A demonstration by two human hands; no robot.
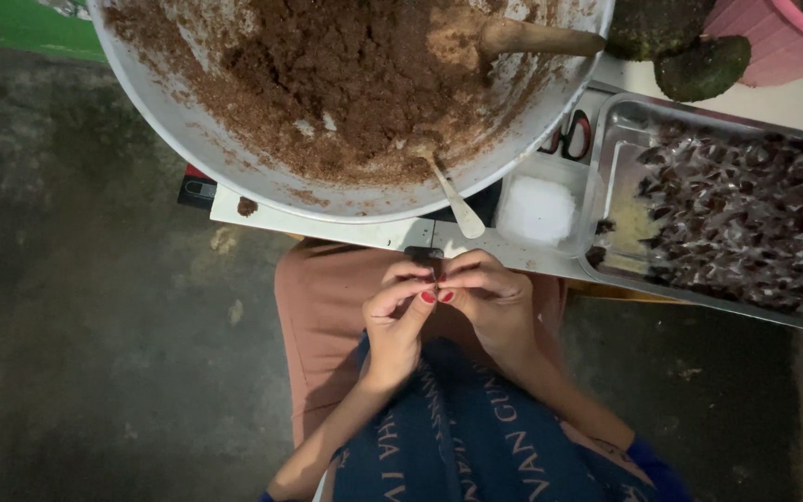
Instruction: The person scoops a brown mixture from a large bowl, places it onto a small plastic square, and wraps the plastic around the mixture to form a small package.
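My left hand (400,316) and my right hand (493,299) meet fingertip to fingertip over my lap, pinching a small dark wrapped piece (431,276) between them. Just beyond the hands a big white bowl (188,130) holds a brown crumbly paste (346,65). A spoon (448,191) leans on the bowl's near rim, its handle pointing toward my hands. A wooden handle (541,39) rests in the paste at the bowl's right side.
A metal tray (615,139) at the right holds several small dark wrapped pieces (745,214). A clear box with white wrappers (539,209) sits beside it, red-handled scissors (571,138) behind. Dark round fruits (704,67) and a pink basket (773,37) stand far right. Concrete floor (95,325) lies left.
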